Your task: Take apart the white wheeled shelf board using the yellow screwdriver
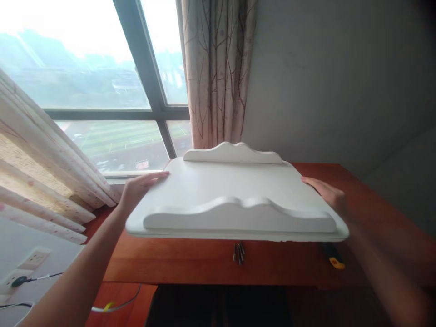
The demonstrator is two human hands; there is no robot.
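A white board point(218, 181) with rounded corners is held level above the wooden desk. Two wavy-edged white rails stand up from it, one along the far side point(235, 154) and one along the near side point(238, 220). My left hand point(141, 186) grips the left edge, fingers on top. On the opposite edge, my right hand point(325, 193) is closed round the side, its fingertips partly hidden. Below the board's near edge, several metal screws or bolts point(239, 253) lie in a small bunch on the desk.
The reddish-brown desk point(204, 268) runs beneath the board. A black and yellow tool point(336, 262), partly covered, lies at its right. Curtains point(218, 68) and a window point(102, 72) are behind and to the left. Wall sockets point(36, 259) with cords are at lower left.
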